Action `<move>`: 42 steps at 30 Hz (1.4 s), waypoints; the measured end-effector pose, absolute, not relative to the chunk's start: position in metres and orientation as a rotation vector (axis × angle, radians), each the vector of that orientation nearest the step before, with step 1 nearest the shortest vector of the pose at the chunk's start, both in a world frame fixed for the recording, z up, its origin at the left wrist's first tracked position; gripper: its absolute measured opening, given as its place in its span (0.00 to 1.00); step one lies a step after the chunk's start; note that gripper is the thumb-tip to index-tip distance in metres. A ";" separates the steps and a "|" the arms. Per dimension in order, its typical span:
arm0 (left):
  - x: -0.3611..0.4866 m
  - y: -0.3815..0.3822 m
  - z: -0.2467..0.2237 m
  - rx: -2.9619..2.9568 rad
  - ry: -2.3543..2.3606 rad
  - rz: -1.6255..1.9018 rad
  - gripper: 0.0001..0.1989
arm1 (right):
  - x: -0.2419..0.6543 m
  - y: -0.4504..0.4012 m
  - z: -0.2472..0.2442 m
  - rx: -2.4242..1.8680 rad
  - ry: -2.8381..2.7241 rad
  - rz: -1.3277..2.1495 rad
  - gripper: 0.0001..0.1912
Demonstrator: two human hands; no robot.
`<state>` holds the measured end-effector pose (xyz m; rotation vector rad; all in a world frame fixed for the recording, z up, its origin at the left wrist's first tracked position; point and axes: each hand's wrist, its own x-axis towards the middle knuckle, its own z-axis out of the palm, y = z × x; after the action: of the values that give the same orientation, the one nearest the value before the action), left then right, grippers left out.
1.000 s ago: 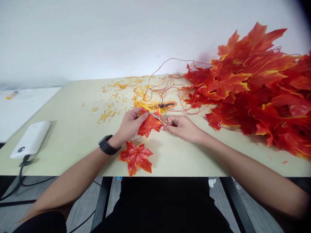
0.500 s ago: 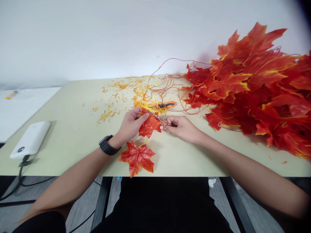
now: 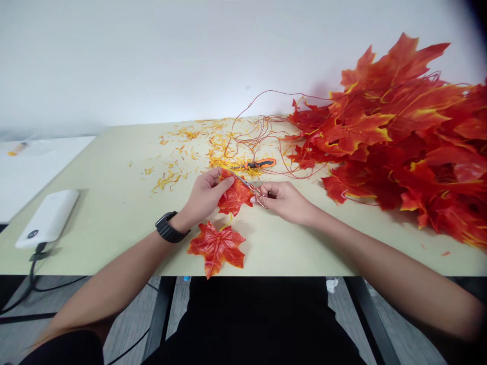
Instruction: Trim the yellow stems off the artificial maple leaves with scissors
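Note:
Between thumb and fingers, my left hand (image 3: 207,194) pinches a red artificial maple leaf (image 3: 236,197) by its upper left edge. My right hand (image 3: 286,201) is closed on the handles of small metal scissors (image 3: 254,190), whose blades point up and left along the leaf's top edge. Yellow material shows at the blade tips; whether the blades are cutting it, I cannot tell. A second red maple leaf (image 3: 217,247) lies nearer the table's front edge, with a yellow stem reaching up toward the held leaf.
Yellow and orange trimmings (image 3: 222,149) are scattered behind my hands, with an orange-and-black handled tool (image 3: 261,163) among them. Loops of red cord (image 3: 262,134) run to a large heap of red leaves (image 3: 399,137) at right. A white power bank (image 3: 51,218) with a cable lies left.
The lower leaf has shifted slightly to the right and turned a little. Both hands keep nearly the same place, and the scissor blades have barely moved.

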<state>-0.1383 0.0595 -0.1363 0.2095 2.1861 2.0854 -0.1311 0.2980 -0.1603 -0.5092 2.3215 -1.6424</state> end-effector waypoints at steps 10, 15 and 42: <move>-0.138 0.059 -0.137 0.245 2.195 2.105 0.19 | -0.131 0.298 -0.160 -0.505 2.339 -1.628 0.32; -0.139 0.060 -0.138 0.262 2.207 2.088 0.19 | -0.130 0.297 -0.158 -0.525 2.378 -1.603 0.32; -0.141 0.056 -0.143 0.346 2.188 2.019 0.18 | -0.132 0.299 -0.165 -0.588 2.457 -1.545 0.29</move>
<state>-0.1415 0.0565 -0.1429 0.3456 2.1880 2.0195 -0.1321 0.2989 -0.1649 -0.5881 2.4575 -1.5446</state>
